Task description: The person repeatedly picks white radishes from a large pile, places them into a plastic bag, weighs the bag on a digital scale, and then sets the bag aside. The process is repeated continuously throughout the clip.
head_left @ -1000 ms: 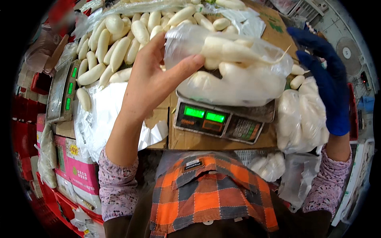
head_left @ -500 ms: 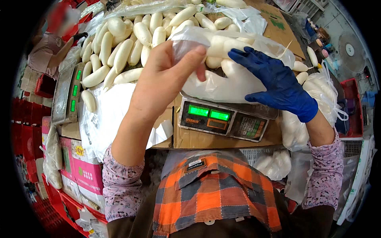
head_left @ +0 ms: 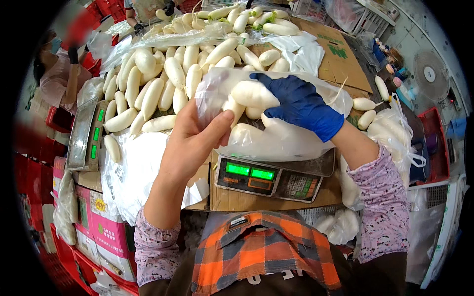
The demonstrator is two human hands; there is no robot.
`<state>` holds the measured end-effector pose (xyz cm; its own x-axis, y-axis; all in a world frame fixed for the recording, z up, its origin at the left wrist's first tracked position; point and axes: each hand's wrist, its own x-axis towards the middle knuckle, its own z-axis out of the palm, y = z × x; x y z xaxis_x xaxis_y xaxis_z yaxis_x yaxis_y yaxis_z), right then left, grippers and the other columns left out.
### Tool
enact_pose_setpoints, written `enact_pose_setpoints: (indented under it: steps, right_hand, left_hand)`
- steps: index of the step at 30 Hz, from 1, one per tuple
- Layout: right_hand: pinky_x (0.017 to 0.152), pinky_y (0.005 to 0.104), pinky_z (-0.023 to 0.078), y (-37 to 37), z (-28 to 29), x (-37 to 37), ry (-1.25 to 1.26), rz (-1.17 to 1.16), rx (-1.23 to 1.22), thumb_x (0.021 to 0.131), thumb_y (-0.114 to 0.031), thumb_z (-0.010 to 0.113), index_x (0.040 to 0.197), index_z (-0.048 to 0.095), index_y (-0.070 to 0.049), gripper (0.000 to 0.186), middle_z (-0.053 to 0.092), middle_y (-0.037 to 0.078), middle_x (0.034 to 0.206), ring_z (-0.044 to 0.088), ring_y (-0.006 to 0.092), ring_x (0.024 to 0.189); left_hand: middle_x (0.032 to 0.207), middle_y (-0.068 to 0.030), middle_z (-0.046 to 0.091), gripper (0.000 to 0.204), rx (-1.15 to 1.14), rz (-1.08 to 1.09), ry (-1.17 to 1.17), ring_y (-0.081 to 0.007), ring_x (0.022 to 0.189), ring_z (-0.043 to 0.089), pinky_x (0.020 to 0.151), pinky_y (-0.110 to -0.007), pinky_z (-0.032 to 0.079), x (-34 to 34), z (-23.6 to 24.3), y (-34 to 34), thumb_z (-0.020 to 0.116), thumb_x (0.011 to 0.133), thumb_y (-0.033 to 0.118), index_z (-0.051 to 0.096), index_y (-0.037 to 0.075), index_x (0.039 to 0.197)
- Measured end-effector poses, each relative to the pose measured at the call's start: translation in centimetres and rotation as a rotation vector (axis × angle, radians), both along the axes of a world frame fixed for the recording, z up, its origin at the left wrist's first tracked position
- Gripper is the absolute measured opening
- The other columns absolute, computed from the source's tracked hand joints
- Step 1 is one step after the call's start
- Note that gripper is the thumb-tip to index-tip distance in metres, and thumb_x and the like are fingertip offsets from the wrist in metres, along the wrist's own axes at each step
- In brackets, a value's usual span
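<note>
Presently: clear plastic bag of white radishes (head_left: 276, 128), resting on the digital scale (head_left: 274, 177), mouth pinched by the bare left hand (head_left: 195, 140), gloved right hand (head_left: 301, 103) gripping one radish (head_left: 252, 93) inside; risk judged: thin film tearing, or bag slumping off the scale.

I have one view only: the head camera, the left of a side-by-side pair worn on the person's head. It looks steeply down and forward over the chest onto the weighing scale (head_left: 274, 176) and the pile of white radishes (head_left: 173, 84) beyond. It sits close; both forearms enter from the lower edge. Fisheye optics bend straight edges near the rim and darken the corners. No second view overlaps it.
</note>
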<state>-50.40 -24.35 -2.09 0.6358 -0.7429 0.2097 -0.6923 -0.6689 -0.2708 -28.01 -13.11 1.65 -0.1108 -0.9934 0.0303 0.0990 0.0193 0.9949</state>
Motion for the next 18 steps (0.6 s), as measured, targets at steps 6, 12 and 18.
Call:
enact_pose_setpoints:
  steps: [6,12,18]
  right_hand:
    - [0.075,0.0399,0.047,2.3,8.9,-3.5,0.155,0.183,-0.218,0.071,-0.029,0.072,0.134,0.050,-0.011,0.069,0.065,0.015,0.088,0.061,0.0330,0.080]
    - [0.096,0.0345,0.045,7.3,11.9,-11.0,-0.584,-0.484,0.115,0.078,0.000,0.059,0.130,0.051,0.001,0.052,0.059,0.016,0.122,0.058,0.0231,0.109]
    - [0.086,0.0355,0.048,9.2,12.8,-15.0,-0.483,-0.698,-0.338,0.069,-0.010,0.068,0.124,0.057,0.001,0.058,0.063,0.015,0.114,0.061,0.0249,0.096]
  left_hand:
    - [0.103,-0.0088,0.063,0.043,-0.163,0.061,0.018,-0.0124,0.090,0.060,0.077,-0.024,0.048,1.7,-1.0,0.7,0.065,0.087,0.012,0.050,-0.006,0.123]
    - [0.105,-0.0094,0.062,0.058,-0.270,0.198,-0.053,-0.0126,0.095,0.058,0.082,-0.025,0.045,3.3,-2.0,1.6,0.069,0.084,0.034,0.051,-0.003,0.123]
    - [0.103,-0.0104,0.064,0.063,-0.352,0.249,-0.170,-0.0102,0.089,0.054,0.078,-0.024,0.038,4.2,-1.7,3.1,0.061,0.086,0.044,0.049,-0.004,0.125]
